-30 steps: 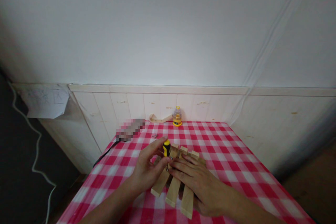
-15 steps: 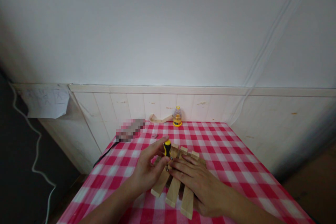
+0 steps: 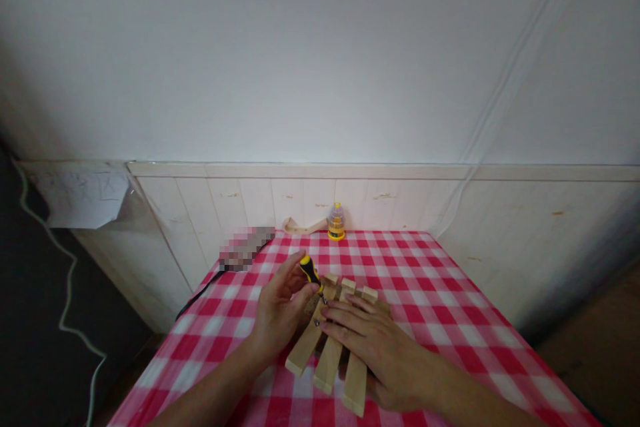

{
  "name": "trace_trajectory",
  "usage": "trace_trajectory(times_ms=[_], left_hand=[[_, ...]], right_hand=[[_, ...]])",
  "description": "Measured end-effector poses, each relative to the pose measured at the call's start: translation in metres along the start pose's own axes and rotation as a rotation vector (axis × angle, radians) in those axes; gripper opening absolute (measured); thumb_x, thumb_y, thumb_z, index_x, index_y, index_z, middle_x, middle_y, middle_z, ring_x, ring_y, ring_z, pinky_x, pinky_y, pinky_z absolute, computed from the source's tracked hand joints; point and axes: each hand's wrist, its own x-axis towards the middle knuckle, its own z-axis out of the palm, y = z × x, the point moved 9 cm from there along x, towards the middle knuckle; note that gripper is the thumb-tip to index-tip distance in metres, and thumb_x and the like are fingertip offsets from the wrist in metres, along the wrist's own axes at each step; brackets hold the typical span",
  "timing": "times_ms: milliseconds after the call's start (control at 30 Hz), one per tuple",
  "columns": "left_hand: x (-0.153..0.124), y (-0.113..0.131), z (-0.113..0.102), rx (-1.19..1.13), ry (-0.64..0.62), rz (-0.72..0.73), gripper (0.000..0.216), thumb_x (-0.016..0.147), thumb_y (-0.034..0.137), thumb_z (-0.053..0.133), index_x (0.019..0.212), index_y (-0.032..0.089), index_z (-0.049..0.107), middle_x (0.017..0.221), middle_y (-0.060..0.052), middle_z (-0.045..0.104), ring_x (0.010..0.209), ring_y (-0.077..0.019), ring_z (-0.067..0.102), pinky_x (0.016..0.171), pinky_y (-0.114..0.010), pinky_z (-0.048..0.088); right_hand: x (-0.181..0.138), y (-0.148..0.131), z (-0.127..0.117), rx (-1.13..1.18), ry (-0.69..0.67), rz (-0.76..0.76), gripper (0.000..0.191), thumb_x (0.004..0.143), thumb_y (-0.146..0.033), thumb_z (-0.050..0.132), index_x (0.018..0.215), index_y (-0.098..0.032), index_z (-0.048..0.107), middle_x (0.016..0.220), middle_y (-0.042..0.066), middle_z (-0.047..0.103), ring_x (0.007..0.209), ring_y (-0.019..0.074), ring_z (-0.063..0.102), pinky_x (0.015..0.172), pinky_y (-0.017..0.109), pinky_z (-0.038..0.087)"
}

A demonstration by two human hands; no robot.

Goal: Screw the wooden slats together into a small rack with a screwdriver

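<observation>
My left hand (image 3: 280, 303) is closed round the yellow-and-black handle of a screwdriver (image 3: 311, 272), which leans to the left with its tip down at a small metal screw on the leftmost slat. The slat belongs to a light wooden piece (image 3: 300, 355) of several parallel slats lying on the table. Another screw (image 3: 317, 323) stands out of the same slat, nearer to me. Across the slats from the right lies my right hand (image 3: 367, 340), fingers stretched flat on the wood; its thumb is mostly hidden.
A red-and-white checked cloth (image 3: 425, 320) covers the table. At the back against the wall stand a clear container with a yellow base (image 3: 337, 223) and a curved wooden part (image 3: 305, 227). A blurred-out flat object (image 3: 247, 249) with a black strap lies at the left edge.
The screwdriver has tipped from upright to leaning left, its top moving left with my left hand. My right hand stays in place on the slats.
</observation>
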Motion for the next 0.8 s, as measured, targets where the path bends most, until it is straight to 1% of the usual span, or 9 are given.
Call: trace_trajectory(times_ms=[133,333,433,533,633,800], left_hand=[[-0.0011,0.0001,-0.0013,0.027,-0.002,0.023,0.054,0.086,0.030,0.078,0.136,0.027,0.060,0.106,-0.006,0.076,0.095,-0.0193,0.075,0.082,-0.031,0.062],[-0.0006,0.0017,-0.0016,-0.005,-0.001,0.036,0.052,0.087,0.024,0.077,0.136,0.029,0.060,0.109,-0.004,0.076,0.096,-0.0170,0.075,0.085,-0.029,0.061],[-0.0001,0.0034,-0.0009,-0.013,-0.004,0.047,0.051,0.086,0.022,0.078,0.134,0.029,0.062,0.106,-0.003,0.077,0.094,-0.0158,0.076,0.084,-0.027,0.061],[-0.0002,0.0063,-0.0003,-0.007,-0.007,0.076,0.052,0.085,0.020,0.079,0.134,0.029,0.061,0.104,-0.003,0.078,0.091,-0.0156,0.076,0.082,-0.026,0.062],[-0.0005,0.0077,0.0010,-0.002,-0.023,0.098,0.055,0.087,0.019,0.078,0.137,0.029,0.059,0.105,-0.003,0.078,0.091,-0.0152,0.077,0.083,-0.026,0.062],[-0.0018,0.0096,0.0061,0.036,-0.090,0.123,0.048,0.091,0.017,0.073,0.135,0.031,0.060,0.109,-0.002,0.077,0.095,-0.0138,0.076,0.085,-0.025,0.062]], right_hand=[[0.0002,0.0005,0.0009,-0.020,-0.016,0.012,0.073,0.082,-0.022,0.062,0.153,-0.017,0.048,0.161,0.013,0.046,0.152,0.0278,0.038,0.129,0.052,0.013],[0.0004,-0.0006,-0.0004,0.000,-0.019,0.016,0.072,0.083,-0.022,0.063,0.154,-0.018,0.048,0.162,0.012,0.045,0.152,0.0282,0.038,0.129,0.055,0.014],[0.0007,-0.0004,0.0003,-0.013,-0.039,0.026,0.071,0.084,-0.022,0.062,0.154,-0.017,0.048,0.162,0.012,0.044,0.152,0.0274,0.037,0.129,0.053,0.014],[0.0002,-0.0006,-0.0001,-0.003,-0.028,0.015,0.073,0.083,-0.020,0.063,0.154,-0.016,0.047,0.162,0.013,0.045,0.152,0.0281,0.038,0.129,0.053,0.014],[-0.0007,-0.0002,0.0003,0.007,-0.010,0.003,0.074,0.083,-0.021,0.065,0.154,-0.018,0.047,0.162,0.013,0.045,0.152,0.0293,0.038,0.129,0.055,0.013],[-0.0007,0.0006,0.0005,0.004,-0.005,0.013,0.074,0.083,-0.020,0.064,0.155,-0.018,0.047,0.162,0.013,0.044,0.152,0.0286,0.036,0.129,0.054,0.012]])
